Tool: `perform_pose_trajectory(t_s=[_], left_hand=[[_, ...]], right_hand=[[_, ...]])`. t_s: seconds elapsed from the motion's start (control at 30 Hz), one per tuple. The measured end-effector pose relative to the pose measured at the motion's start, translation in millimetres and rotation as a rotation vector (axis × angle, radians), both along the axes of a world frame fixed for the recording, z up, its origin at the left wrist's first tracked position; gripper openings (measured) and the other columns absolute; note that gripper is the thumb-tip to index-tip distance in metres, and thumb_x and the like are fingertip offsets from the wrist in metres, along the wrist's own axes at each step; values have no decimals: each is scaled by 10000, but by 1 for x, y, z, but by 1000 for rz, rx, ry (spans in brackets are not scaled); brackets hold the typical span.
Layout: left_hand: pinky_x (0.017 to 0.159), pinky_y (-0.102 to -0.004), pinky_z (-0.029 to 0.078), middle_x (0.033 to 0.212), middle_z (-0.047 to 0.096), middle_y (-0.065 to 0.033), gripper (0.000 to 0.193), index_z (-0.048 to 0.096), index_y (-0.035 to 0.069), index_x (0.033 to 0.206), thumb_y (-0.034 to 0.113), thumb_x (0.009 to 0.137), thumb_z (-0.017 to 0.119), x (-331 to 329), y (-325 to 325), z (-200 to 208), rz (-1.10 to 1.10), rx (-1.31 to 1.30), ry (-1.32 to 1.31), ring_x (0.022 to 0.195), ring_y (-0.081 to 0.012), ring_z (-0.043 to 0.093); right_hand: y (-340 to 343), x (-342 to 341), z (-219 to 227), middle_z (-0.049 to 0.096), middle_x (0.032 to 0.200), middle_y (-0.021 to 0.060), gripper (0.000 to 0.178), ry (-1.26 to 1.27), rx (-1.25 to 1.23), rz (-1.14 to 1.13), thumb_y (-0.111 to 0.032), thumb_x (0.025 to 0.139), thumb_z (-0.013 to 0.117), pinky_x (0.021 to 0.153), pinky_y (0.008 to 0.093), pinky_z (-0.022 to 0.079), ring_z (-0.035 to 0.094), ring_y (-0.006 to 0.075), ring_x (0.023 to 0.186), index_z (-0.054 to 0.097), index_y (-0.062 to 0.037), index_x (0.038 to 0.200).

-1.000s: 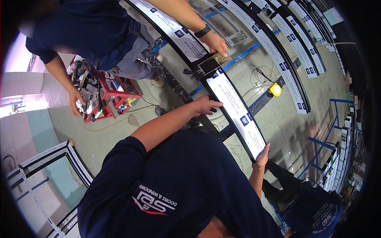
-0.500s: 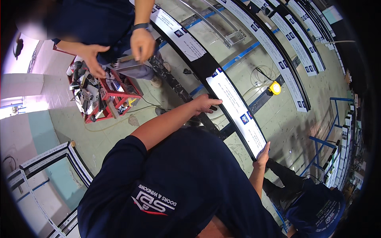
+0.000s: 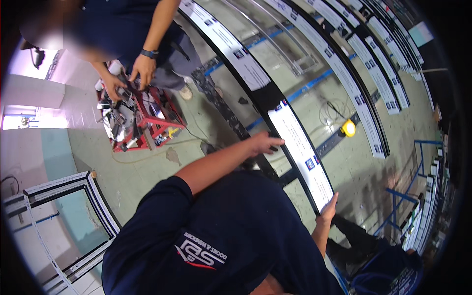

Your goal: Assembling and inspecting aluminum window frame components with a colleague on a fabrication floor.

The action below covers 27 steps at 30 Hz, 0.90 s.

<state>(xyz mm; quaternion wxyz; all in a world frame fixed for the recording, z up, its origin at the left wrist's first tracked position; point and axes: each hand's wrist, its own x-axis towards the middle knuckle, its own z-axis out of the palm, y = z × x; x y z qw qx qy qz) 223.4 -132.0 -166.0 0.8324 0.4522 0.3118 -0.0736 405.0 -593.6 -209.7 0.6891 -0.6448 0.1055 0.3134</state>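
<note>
A long dark frame profile [image 3: 296, 147], covered with white printed protective film and showing a bare black gap, runs diagonally in front of me. My right hand [image 3: 327, 211] is closed round its near end, the thumb along the edge. My left hand [image 3: 265, 143] is at the profile's left edge farther up, fingers stretched out and apart, a fingertip touching or very near the film. Dark supports with blue edges lie below the profile. A yellow round tape measure [image 3: 348, 129] rests on a crossbar to its right.
At the upper left a co-worker's hands [image 3: 129, 81] reach over a red tool cart [image 3: 156, 125] full of tools. More film-covered profiles [image 3: 339, 69] lie to the right. White-and-black frames [image 3: 64, 189] stand at the lower left. Another person [image 3: 388, 270] is low at the right, beside blue racks [image 3: 403, 196].
The co-worker's hands have moved from in front of the body down over the red cart. My hands keep their places at the profile. The whole view has shifted slightly.
</note>
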Motion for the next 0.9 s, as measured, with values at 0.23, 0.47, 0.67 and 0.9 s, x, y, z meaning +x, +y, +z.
perform_pose_trajectory(t_s=[0.23, 0.47, 0.67, 0.9], left_hand=[[959, -435, 589, 1350, 732, -47, 637, 696, 96, 1439, 468, 951, 868, -4, -7, 17, -11, 15, -5, 1101, -215, 703], [1006, -441, 593, 1435, 686, -77, 674, 637, 76, 1494, 435, 969, 861, -5, -8, 24, -32, -5, 10, 1145, -249, 697], [1086, -466, 574, 1569, 604, -136, 762, 589, 41, 1559, 453, 974, 852, -8, -7, 27, -41, 6, 8, 1259, -307, 668], [1117, -481, 556, 1563, 592, -176, 829, 560, 33, 1581, 523, 973, 838, -7, -11, 33, -31, -1, 9, 1290, -319, 657]], right_hand=[[1, -7, 23, 761, 1326, 82, 781, -9, -33, 4, -652, 1130, 529, 975, 287, 507, 706, 166, 1142, 666, 53, 1435], [-8, -7, 13, 743, 1373, 119, 781, -64, 55, -1, -638, 1134, 530, 1073, 319, 494, 704, 204, 1213, 638, 66, 1454], [-7, -6, 5, 754, 1325, 127, 715, -45, 8, -51, -591, 1146, 549, 1039, 309, 508, 713, 204, 1167, 661, 71, 1393], [-17, -4, 2, 718, 1441, 132, 850, -55, 13, 19, -684, 1114, 531, 1122, 337, 474, 686, 226, 1273, 624, 74, 1488]])
